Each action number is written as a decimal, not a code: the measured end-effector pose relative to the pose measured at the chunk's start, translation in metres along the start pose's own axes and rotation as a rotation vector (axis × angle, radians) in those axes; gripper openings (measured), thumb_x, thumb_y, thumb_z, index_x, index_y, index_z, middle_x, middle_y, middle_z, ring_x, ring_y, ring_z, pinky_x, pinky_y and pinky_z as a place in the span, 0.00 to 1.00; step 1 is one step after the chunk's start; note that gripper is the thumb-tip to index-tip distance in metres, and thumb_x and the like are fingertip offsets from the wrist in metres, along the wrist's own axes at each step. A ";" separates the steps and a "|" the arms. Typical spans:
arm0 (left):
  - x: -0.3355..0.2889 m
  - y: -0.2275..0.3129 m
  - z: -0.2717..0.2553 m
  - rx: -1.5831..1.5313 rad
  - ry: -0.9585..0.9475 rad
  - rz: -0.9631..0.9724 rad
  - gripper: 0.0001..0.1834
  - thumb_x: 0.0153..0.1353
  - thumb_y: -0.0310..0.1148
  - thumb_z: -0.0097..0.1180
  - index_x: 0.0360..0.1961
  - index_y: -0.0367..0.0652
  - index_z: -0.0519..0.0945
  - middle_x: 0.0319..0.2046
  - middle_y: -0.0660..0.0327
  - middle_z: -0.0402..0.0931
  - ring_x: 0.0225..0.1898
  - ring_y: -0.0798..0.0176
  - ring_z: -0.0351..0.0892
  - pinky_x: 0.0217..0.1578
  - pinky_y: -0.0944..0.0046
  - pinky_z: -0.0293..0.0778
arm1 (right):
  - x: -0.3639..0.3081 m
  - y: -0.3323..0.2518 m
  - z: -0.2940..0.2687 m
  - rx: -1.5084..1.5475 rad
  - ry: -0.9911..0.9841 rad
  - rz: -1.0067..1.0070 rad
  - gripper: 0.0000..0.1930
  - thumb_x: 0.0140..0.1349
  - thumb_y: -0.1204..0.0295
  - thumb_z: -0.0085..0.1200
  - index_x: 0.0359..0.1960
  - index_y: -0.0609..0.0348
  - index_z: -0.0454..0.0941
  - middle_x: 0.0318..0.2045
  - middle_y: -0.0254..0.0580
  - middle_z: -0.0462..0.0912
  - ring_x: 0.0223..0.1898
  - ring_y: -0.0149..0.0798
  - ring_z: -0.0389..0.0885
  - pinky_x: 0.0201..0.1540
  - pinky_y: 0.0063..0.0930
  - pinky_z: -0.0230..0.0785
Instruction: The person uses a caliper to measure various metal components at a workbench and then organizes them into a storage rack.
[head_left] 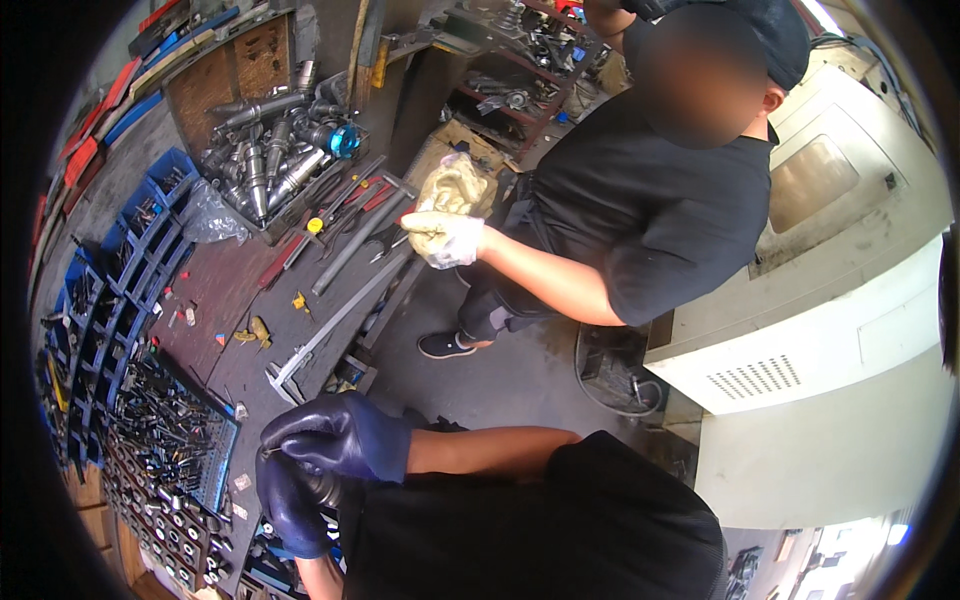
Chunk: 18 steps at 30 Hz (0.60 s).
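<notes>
Both my hands are in dark blue rubber gloves and meet close together beside the bench edge. My right hand (335,440) has its fingers curled in. Just below it, my left hand (288,503) is closed too, touching or nearly touching the right. A bit of something metallic shows between the gloves, too hidden to name. On the bench near my right hand lies a large vernier caliper (300,358), its jaws toward my gloves. Past it, a co-worker's hands in soiled cream gloves (445,235) are held together over the bench edge.
The bench (215,310) carries a heap of metal tool holders (265,160), pliers and bars, and a yellow-handled small tool (258,332). Blue bins (130,260) and a tray of small bits (170,430) line its left. A co-worker (650,200) stands opposite, before a white machine (810,300).
</notes>
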<state>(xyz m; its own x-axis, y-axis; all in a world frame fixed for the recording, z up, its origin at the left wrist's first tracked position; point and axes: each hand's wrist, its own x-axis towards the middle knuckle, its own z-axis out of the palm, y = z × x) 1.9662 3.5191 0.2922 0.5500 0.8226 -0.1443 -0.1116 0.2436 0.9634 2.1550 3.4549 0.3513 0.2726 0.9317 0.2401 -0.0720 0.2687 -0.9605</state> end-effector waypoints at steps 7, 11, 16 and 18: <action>0.004 0.004 -0.004 0.023 -0.084 -0.003 0.25 0.80 0.40 0.41 0.67 0.31 0.71 0.61 0.55 0.75 0.62 0.61 0.73 0.67 0.59 0.65 | -0.003 0.024 -0.017 0.149 -0.180 -0.041 0.19 0.66 0.73 0.65 0.59 0.59 0.82 0.55 0.43 0.86 0.54 0.34 0.84 0.58 0.31 0.75; 0.000 0.004 0.009 -0.005 0.096 0.007 0.24 0.76 0.42 0.48 0.62 0.33 0.76 0.56 0.56 0.77 0.58 0.62 0.75 0.63 0.60 0.68 | -0.002 0.013 -0.010 -0.078 -0.096 -0.017 0.16 0.68 0.73 0.63 0.56 0.60 0.84 0.51 0.43 0.88 0.52 0.32 0.84 0.55 0.30 0.77; -0.003 0.008 0.017 -0.007 0.141 -0.008 0.26 0.75 0.44 0.49 0.62 0.32 0.75 0.57 0.57 0.77 0.58 0.61 0.75 0.63 0.59 0.68 | -0.003 0.009 0.006 -0.039 0.096 -0.058 0.10 0.71 0.75 0.59 0.51 0.61 0.86 0.44 0.39 0.90 0.44 0.27 0.84 0.46 0.26 0.79; 0.000 0.009 0.013 0.040 0.022 0.018 0.21 0.77 0.38 0.44 0.60 0.33 0.76 0.55 0.57 0.78 0.56 0.62 0.76 0.61 0.60 0.69 | -0.005 0.015 -0.001 0.207 -0.029 0.228 0.12 0.71 0.73 0.59 0.54 0.61 0.84 0.49 0.40 0.89 0.49 0.29 0.84 0.53 0.28 0.77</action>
<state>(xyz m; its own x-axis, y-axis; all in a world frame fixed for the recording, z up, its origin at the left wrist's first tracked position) 1.9758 3.5148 0.3037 0.5295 0.8381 -0.1314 -0.0881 0.2084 0.9741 2.1535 3.4540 0.3351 0.2000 0.9794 0.0284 -0.3231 0.0933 -0.9417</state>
